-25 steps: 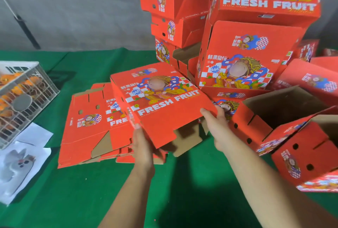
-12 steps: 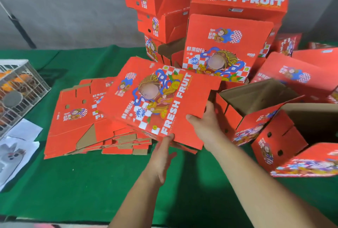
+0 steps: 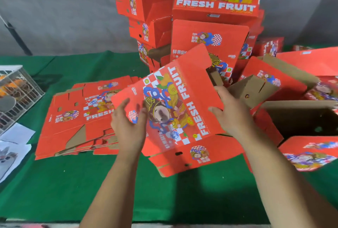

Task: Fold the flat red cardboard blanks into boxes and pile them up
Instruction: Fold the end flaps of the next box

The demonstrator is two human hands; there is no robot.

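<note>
I hold a partly folded red "FRESH FRUIT" box (image 3: 184, 103) tilted above the green table, its printed face toward me and the lettering running up the right side. My left hand (image 3: 128, 127) lies with spread fingers on the face's left part. My right hand (image 3: 232, 112) grips the right edge, thumb on the print. A side flap with holes (image 3: 192, 156) hangs below. To the left, a stack of flat red blanks (image 3: 76, 120) lies on the cloth. Folded boxes (image 3: 215, 6) are piled at the back.
More boxes with open brown insides (image 3: 301, 116) crowd the right side. A white wire crate (image 3: 16, 94) holding orange things stands at the far left, with white papers (image 3: 14, 145) in front of it. Green cloth (image 3: 73, 187) covers the table's near part.
The box has turned further and come up toward me, so its lettering now runs upright. My left hand went from the lower edge onto the printed face. My right hand stayed on the right edge.
</note>
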